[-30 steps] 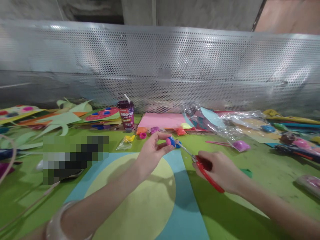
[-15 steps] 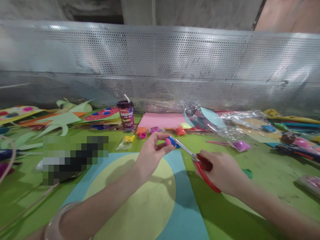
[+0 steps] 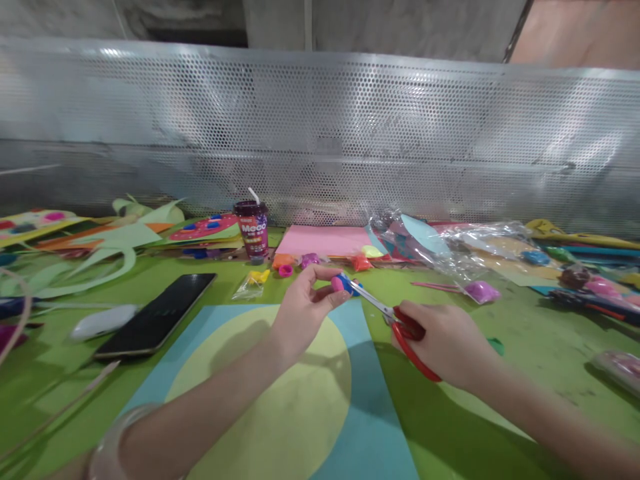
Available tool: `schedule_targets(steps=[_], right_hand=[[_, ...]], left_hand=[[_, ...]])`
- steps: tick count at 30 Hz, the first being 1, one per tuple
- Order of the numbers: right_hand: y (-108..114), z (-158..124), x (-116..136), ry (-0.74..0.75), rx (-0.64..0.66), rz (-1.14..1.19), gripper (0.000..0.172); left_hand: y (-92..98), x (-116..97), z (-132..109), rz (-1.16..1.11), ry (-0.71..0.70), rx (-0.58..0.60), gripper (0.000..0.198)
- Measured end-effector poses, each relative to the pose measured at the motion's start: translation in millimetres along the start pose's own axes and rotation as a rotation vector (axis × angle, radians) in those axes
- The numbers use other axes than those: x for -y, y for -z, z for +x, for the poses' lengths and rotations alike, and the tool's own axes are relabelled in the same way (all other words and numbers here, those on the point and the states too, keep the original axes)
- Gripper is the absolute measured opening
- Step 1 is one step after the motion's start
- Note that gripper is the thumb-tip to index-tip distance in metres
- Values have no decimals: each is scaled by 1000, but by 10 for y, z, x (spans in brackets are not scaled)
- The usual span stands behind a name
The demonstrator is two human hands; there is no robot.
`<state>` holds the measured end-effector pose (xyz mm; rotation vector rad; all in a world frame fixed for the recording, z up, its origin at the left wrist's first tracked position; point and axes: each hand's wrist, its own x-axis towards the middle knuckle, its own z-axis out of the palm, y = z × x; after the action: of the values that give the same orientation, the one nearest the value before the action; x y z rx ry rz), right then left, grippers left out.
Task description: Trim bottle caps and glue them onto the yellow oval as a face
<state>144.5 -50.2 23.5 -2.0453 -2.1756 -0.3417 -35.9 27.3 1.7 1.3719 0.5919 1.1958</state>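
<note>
Between the thumb and fingers of my left hand (image 3: 307, 300) is a small pink and blue lump (image 3: 341, 284) that looks like modelling clay. My right hand (image 3: 445, 340) grips red-handled scissors (image 3: 367, 296), whose blades point left and meet the blue side of the lump. The blades look nearly closed. Below both hands lies a light blue sheet (image 3: 377, 400) bearing a large pale yellow-green circle (image 3: 280, 407); my left forearm crosses over it.
A black phone (image 3: 160, 317) and a white rounded object (image 3: 103, 322) lie to the left. Behind stand a purple drink cup (image 3: 254, 233) with a straw and a pink paper stack (image 3: 325, 241). Clear plastic bags (image 3: 465, 247) and clay packets (image 3: 481, 291) lie at right. A perforated metal panel (image 3: 320, 120) rises behind the table.
The scissor blades have come closer together at the blue part of the lump. My two hands are in almost the same place.
</note>
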Motion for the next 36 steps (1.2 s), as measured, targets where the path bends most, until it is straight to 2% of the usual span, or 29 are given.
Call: schedule_targets(steps=[9, 12, 16, 20, 23, 28, 31, 36], right_hand=[[9, -27, 49, -8, 61, 144, 16], [13, -36, 62, -5, 118, 348, 19], [31, -57, 78, -116, 323, 776, 20], [49, -43, 75, -186, 507, 988, 25], [47, -12, 57, -148, 452, 907, 27], [18, 10, 20, 10, 123, 418, 22], [-7, 16, 0, 13, 49, 228, 16], [-37, 10, -24, -13, -2, 53, 13]], left_hand=[[-10, -11, 9, 3, -20, -8, 24], [-14, -13, 8, -13, -27, -3, 23], [-16, -8, 4, -33, -28, 1, 23], [-9, 12, 14, -69, -17, 13, 25], [0, 38, 16, -97, -10, 6, 27], [6, 54, -3, -115, -6, 21, 26], [1, 32, -9, -55, -9, 12, 25], [-9, -12, -6, 13, -4, -17, 24]])
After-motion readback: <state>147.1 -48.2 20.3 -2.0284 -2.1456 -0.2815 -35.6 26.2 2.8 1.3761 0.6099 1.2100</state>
